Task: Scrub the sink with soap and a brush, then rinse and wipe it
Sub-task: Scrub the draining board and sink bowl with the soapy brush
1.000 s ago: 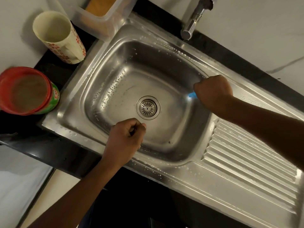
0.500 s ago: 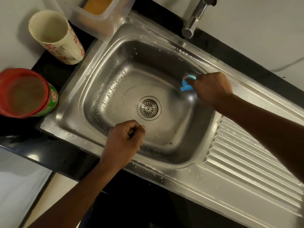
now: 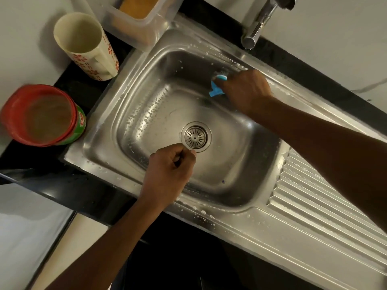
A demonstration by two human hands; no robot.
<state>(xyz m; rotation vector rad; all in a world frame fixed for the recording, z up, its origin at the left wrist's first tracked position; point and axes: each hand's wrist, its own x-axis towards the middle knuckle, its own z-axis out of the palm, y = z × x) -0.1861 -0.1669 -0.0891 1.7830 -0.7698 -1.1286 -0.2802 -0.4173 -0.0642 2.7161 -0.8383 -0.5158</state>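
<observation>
Overhead, from the head camera, the right hand (image 3: 246, 91) is reaching in from the right with its forearm slanting across the ribbed drainboard (image 3: 326, 197), knuckles up, at the far right wall of the sink (image 3: 159, 114). Its grip is closing around a blue brush (image 3: 217, 85), whose blue end is sticking out to the left of the fingers; a pale blurred part at its far end is meeting the sink's far wall just below the rim. The left hand (image 3: 169, 174) is coming up from the near edge, wrist over the sink's near rim, fingers curling into a loose fist with the thumb tip pressing against the forefinger; whether anything is pinched there cannot be told. It is hanging just near of the round drain (image 3: 196, 136). Water beads are dotting the basin's left wall and rim. On the dark counter (image 3: 41, 176) to the left are standing a floral cup (image 3: 88, 45) and a red-lidded jar (image 3: 45, 115); a clear container (image 3: 138, 19) and the tap (image 3: 258, 24) are sitting at the far side.
</observation>
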